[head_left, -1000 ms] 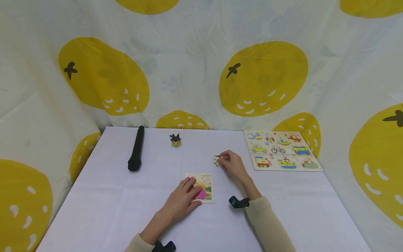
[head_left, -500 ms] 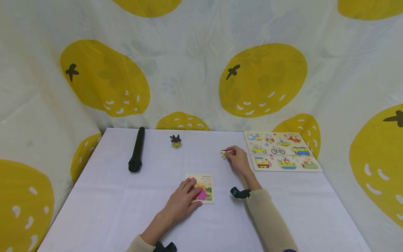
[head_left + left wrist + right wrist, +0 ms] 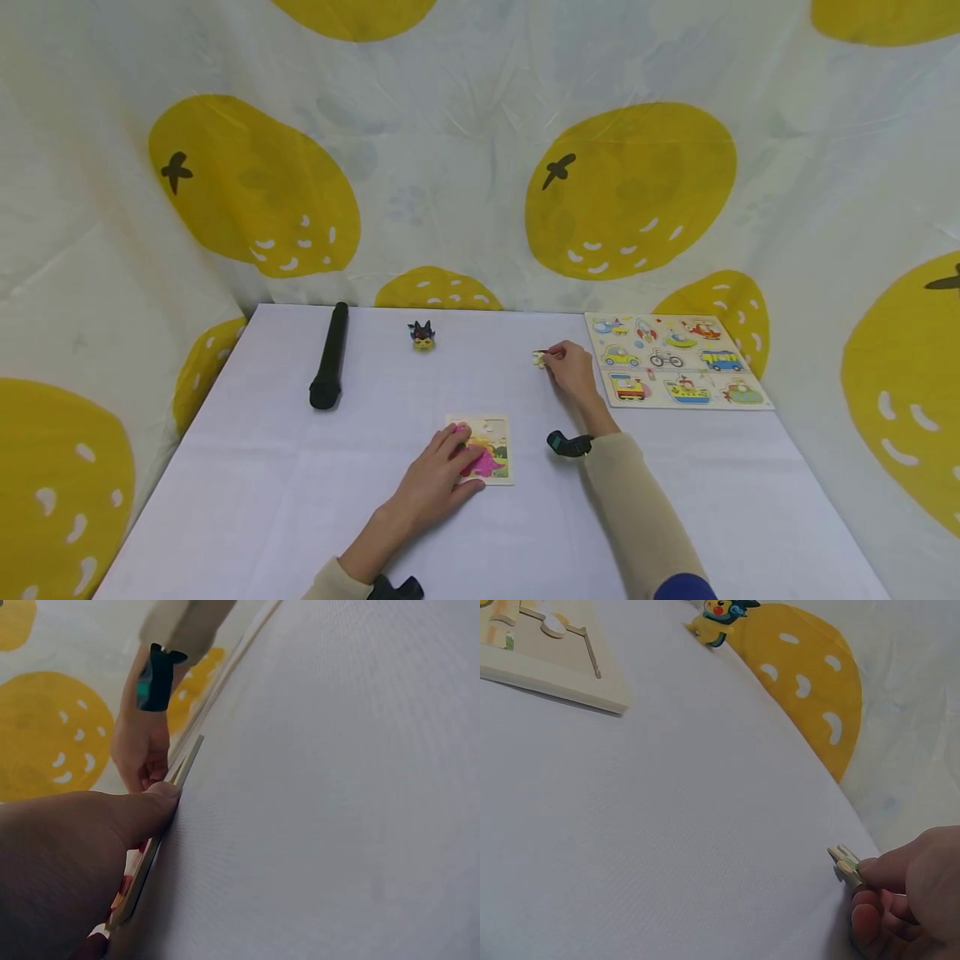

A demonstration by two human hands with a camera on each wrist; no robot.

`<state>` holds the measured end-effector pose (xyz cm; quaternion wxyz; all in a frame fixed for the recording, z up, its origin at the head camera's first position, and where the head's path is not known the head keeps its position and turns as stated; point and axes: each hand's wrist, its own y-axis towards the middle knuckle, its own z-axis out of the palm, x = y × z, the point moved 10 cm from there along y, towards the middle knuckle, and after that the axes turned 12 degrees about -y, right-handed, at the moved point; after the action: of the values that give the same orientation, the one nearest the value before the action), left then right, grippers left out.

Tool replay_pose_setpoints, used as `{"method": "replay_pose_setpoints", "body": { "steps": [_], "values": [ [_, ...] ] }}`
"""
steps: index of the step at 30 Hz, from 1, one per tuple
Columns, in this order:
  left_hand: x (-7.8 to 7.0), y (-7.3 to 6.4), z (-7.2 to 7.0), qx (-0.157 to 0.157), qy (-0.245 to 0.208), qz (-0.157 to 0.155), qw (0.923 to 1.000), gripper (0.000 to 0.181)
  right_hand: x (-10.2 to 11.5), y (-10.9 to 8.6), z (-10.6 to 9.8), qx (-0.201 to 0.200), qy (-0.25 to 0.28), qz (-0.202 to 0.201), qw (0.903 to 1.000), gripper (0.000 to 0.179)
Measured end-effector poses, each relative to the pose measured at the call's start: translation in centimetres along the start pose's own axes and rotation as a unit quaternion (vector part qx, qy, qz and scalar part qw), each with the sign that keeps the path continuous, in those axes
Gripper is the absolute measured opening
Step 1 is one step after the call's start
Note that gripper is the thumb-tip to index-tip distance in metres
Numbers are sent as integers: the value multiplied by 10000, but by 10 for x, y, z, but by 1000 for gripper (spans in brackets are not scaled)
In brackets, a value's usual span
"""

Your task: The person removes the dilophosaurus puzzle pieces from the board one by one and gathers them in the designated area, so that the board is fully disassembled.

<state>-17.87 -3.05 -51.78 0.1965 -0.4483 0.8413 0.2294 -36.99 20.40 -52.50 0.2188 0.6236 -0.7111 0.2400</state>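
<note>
My right hand (image 3: 572,369) pinches a small, pale puzzle piece (image 3: 846,862) between thumb and fingers, low over the white table at the back; whether it is one piece or two together I cannot tell. Flat on the small wooden jigsaw puzzle (image 3: 496,476), with its pink picture, rests my left hand (image 3: 441,476), fingers spread over its left part. The left thumb (image 3: 146,810) lies along the puzzle's near edge. A bare recess (image 3: 566,652) shows in one corner of the puzzle frame in the right wrist view. The hand covers part of the picture.
A vehicle puzzle board (image 3: 678,360) lies at the back right, just beyond my right hand. A black microphone (image 3: 329,357) lies at the back left. Beside it sits a small yellow figure with dark ears (image 3: 422,335). A patterned cloth (image 3: 450,167) hangs behind the table.
My right hand has moved back and to the right with the puzzle piece, away from the jigsaw puzzle. My left hand has stayed on the puzzle.
</note>
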Motion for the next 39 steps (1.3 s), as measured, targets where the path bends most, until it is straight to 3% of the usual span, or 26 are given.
{"method": "replay_pose_setpoints", "body": {
  "steps": [9, 18, 24, 30, 36, 39],
  "values": [
    [-1, 0, 0, -92, 53, 76, 9999, 48, 0, 5, -1, -89, -325, -97, 9994, 22],
    [2, 1, 1, 113, 7, -159, 9998, 50, 3, -1, -4, -252, -263, -121, 9993, 25],
    [1, 0, 0, 13, 184, 2, 9998, 49, 9, -13, -6, -388, -155, -276, 9987, 26],
    [3, -1, 1, -1, 33, -8, 10000, 48, 16, -27, -3, -371, -8, -425, 9984, 25],
    [-4, -1, -4, -383, -41, 386, 9985, 47, 23, -40, 0, -453, 64, -530, 9975, 25],
    [-4, -1, -5, -433, -41, 398, 9983, 46, 27, -46, 2, -433, 62, -580, 9974, 24]
  ]
}}
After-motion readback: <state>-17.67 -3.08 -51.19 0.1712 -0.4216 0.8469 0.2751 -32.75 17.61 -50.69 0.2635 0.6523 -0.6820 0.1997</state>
